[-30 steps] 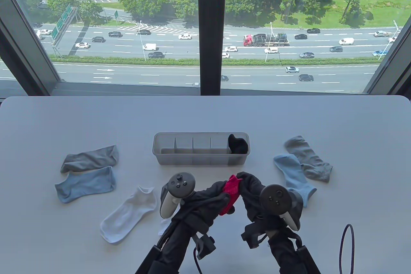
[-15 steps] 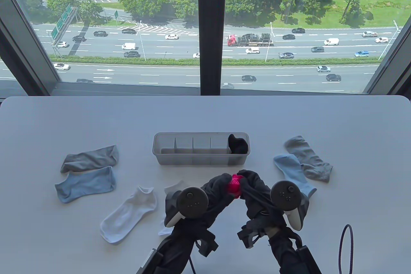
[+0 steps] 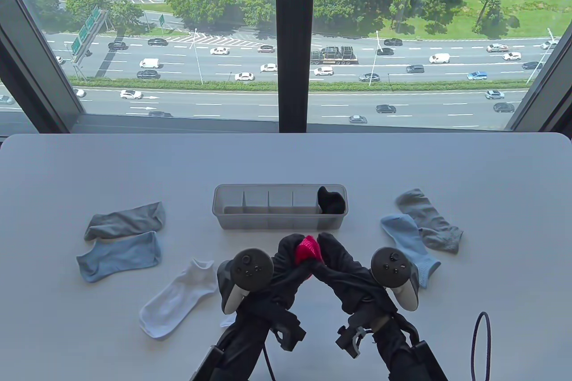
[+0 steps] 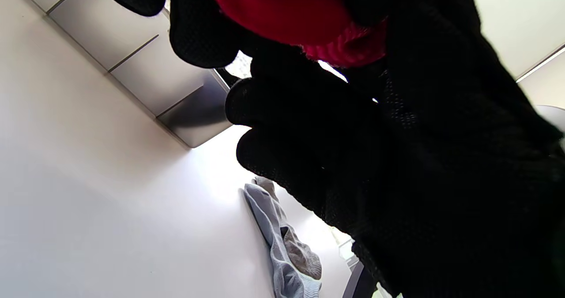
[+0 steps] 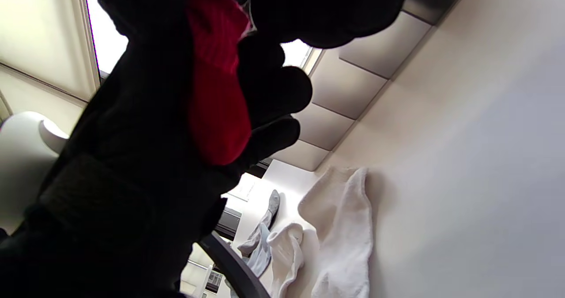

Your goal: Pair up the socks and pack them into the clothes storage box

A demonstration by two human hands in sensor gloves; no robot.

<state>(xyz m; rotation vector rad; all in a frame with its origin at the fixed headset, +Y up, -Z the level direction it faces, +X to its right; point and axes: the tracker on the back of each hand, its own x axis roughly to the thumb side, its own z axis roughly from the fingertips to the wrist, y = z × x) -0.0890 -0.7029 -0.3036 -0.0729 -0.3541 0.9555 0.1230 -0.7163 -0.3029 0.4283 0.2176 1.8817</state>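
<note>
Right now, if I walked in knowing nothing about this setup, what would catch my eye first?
Probably the bright red sock bundle, gripped between the gloved left hand and right hand just in front of the clear divided storage box. That box holds only a black sock bundle in its right-end compartment. Loose grey, blue and white socks lie on the white table on both sides.

The white table carried a clear divided storage box at its centre. At nine o'clock of the box lay a grey sock with a light blue sock just beside it. At seven o'clock lay a white sock. At three o'clock a second blue sock touched a second grey sock.
</note>
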